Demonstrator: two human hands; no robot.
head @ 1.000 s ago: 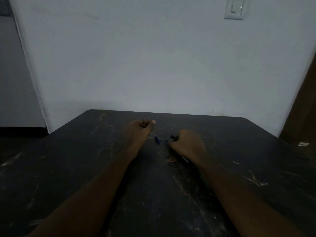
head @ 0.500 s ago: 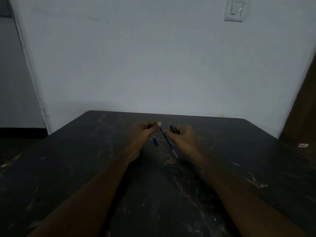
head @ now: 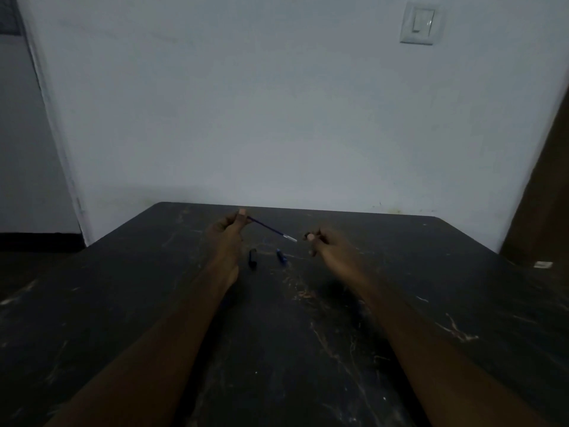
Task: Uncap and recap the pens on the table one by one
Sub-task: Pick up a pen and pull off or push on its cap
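Holding pen [head: 271,230] and dark cap [head: 307,235] apart, lined up for recapping.
Left hand [head: 228,231] pinching pen's rear, tip aimed toward right hand [head: 328,243] gripping probable cap; just below, between both, blue cap [head: 281,256] and black piece [head: 252,259] loose on table [head: 431,272].

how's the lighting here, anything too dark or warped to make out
Head view: dim, flat light, so the dark table swallows the black piece; the pen in the left hand shows mainly by its pale tip; the dark object pinched by the right hand is unreadable; the wide angle bows the wall edges.
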